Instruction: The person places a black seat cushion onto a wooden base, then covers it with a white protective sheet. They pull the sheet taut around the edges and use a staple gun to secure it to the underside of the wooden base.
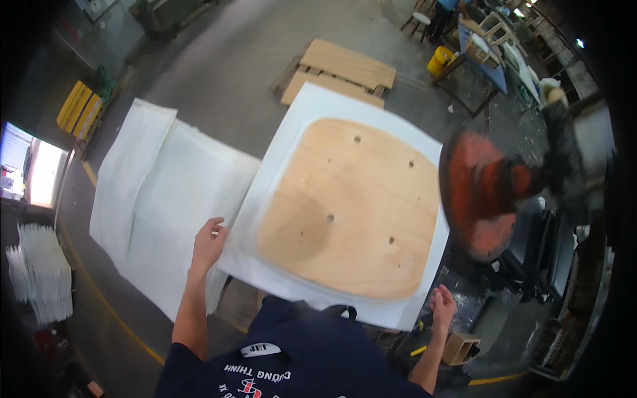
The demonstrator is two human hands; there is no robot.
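A pale plywood seat panel [358, 205] with rounded corners and several drilled holes lies flat on a white sheet [312, 103], which looks like foam. My left hand [209, 244] is beside the sheet's left edge, fingers loosely bent and apart, with nothing visible in them. Off the near right corner of the sheet, my right hand [443, 307] hovers with its fingers apart and nothing visible in it. Neither hand touches the wooden panel. Whether the left fingertips brush the sheet's edge I cannot tell.
More white sheets [189, 172] lie to the left. A red-orange round machine head [484, 192] stands close on the right. Plywood boards [345, 66] rest beyond the panel. A stack of white pieces [41, 272] is at far left. A person [443, 20] stands by a blue-topped table [483, 61].
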